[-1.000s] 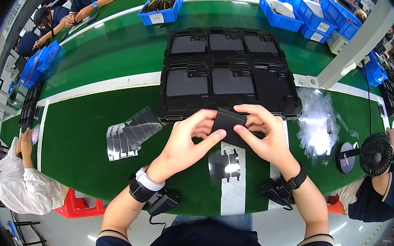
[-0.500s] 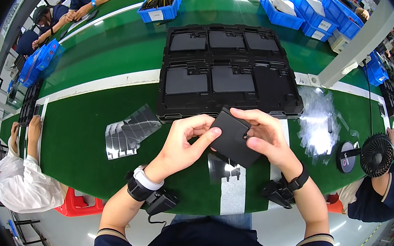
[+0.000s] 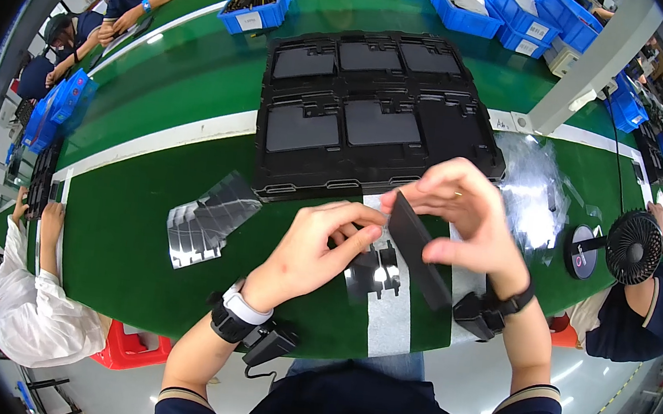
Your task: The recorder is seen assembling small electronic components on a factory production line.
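Note:
A flat black rectangular panel point(image 3: 421, 253) stands tilted almost edge-on above the green table, gripped by my right hand point(image 3: 471, 222) between its fingers at the top edge and the thumb at the side. My left hand point(image 3: 319, 246) is closed in a pinch just left of the panel's upper edge. What its fingertips hold, if anything, is too small to make out. Beyond my hands lies a black moulded tray point(image 3: 447, 142) with several dark flat panels in its pockets; the near right pocket holds none. A clear film sheet with dark shapes point(image 3: 373, 274) lies under my hands.
Another clear film sheet point(image 3: 209, 222) lies to the left, and a pile of clear films point(image 3: 531, 192) to the right beside a small black fan point(image 3: 634, 247). A grey post point(image 3: 588, 68) rises behind the pile. Blue bins point(image 3: 256, 13) stand at the back; co-workers sit on both sides.
My right hand has turned the panel from facing up to nearly edge-on and moved slightly up and right. The left hand has come off the panel's face. The whole view has shifted slightly.

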`<state>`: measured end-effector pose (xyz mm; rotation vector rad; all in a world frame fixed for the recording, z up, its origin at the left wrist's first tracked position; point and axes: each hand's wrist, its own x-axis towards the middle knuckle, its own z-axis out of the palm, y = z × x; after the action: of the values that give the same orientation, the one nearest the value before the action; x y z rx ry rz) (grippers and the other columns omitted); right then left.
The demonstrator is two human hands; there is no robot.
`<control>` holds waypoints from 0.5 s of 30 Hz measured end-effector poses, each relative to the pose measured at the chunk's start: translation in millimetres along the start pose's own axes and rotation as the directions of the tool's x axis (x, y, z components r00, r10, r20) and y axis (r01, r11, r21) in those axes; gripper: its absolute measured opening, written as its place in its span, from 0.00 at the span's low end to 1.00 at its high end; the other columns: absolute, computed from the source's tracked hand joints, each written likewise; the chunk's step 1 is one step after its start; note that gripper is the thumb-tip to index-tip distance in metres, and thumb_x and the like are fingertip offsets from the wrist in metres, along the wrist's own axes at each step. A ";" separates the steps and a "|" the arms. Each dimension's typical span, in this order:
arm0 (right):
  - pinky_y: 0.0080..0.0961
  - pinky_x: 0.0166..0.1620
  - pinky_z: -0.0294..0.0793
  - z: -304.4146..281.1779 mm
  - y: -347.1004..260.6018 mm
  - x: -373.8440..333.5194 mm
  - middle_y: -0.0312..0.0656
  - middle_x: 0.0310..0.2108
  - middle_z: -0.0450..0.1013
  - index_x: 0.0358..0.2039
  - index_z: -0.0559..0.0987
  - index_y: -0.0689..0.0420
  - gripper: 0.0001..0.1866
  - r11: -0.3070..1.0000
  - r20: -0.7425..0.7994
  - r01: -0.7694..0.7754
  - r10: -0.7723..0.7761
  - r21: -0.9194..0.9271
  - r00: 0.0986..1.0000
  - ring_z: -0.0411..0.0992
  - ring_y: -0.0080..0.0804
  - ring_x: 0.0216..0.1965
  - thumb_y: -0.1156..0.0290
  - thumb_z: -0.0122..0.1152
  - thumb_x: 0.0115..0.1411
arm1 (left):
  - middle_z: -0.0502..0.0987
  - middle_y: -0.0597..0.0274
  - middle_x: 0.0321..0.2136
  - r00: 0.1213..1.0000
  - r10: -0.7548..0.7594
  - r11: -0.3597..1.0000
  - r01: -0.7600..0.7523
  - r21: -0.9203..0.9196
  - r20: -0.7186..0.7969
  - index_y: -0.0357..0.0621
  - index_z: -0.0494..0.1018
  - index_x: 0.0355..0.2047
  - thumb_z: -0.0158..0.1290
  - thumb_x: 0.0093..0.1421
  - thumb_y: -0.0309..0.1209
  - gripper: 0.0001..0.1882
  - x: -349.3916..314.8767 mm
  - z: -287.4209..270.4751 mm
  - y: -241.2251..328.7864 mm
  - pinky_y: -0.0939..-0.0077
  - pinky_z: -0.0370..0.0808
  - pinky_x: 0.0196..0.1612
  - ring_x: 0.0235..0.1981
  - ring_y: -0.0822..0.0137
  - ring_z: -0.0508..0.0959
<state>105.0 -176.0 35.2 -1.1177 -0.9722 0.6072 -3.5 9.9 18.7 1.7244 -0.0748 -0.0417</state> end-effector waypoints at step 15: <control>0.44 0.59 0.59 4.2 -26.5 -70.9 0.47 0.56 0.62 0.50 0.73 0.51 0.37 0.443 0.180 -0.019 0.403 -0.896 0.897 0.61 0.46 0.56 0.59 0.73 0.35 | 0.73 0.64 0.21 0.990 0.089 0.848 -0.134 0.513 0.110 0.43 0.76 0.29 0.64 0.42 0.27 0.12 -6.0 2.2 -8.6 0.77 0.70 0.27 0.23 0.69 0.72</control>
<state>66.3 -241.2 36.8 -2.1651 -1.5818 0.5160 -9.4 9.5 9.8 2.2609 -0.2693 -0.0057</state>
